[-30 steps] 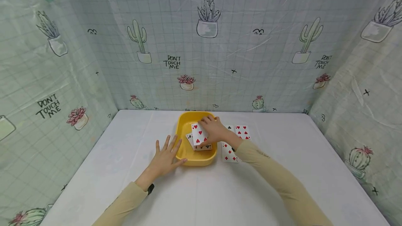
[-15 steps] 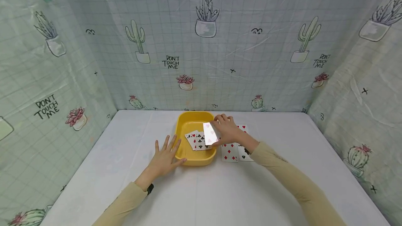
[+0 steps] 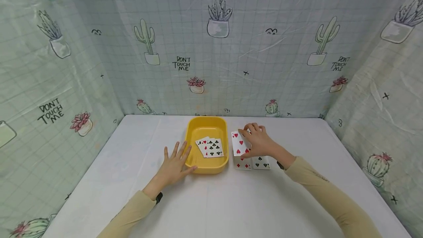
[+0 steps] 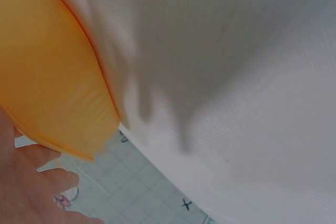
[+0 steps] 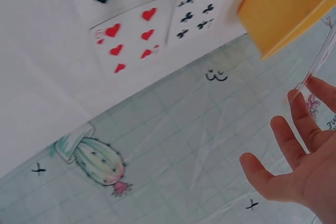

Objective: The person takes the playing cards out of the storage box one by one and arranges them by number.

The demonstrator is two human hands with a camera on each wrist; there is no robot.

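Observation:
My right hand [image 3: 262, 143] pinches a hearts playing card [image 3: 238, 144] by its edges, just right of the yellow tray [image 3: 205, 165]. The held card overlaps a diamonds card [image 3: 242, 165] in the head view; in the right wrist view only its thin edge [image 5: 316, 59] shows at the fingertips. A spades card [image 3: 261, 163] lies beside the diamonds one, partly behind the hand. Fingers spread, my left hand [image 3: 172, 169] rests against the tray's near left side. Inside the tray, a clubs card [image 3: 214, 148] and a red-suited card [image 3: 205, 150] lie fanned over another.
In the right wrist view, a six of hearts [image 5: 131, 43] and a six of clubs [image 5: 199, 11] lie face up behind the spades card on the white table [image 3: 198, 208]. A patterned cloth [image 3: 281, 72] hangs behind and at both sides.
My right hand has carried the hearts card from above the tray rightward, past its rim, to over the cards on the table. The left hand stays where it was.

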